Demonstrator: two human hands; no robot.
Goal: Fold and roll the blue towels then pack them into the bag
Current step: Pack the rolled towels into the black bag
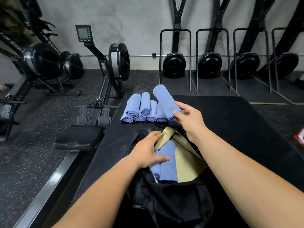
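A black bag (172,199) with a pale yellow lining lies open on a black mat in front of me. Two rolled blue towels (167,165) lie inside it. My left hand (148,152) rests on the bag's left rim, fingers on the lining and thumb pressing the towels inside. Beyond the bag, several rolled blue towels (141,109) are stacked on the mat. My right hand (189,119) grips the near end of one rolled blue towel (162,99), lifted and tilted at the stack's right side.
The black mat (230,122) stretches to the right. A rowing machine (105,89) with a seat and rail stands close on the left. More black fitness machines line the back wall. A red and white object (300,137) sits at the right edge.
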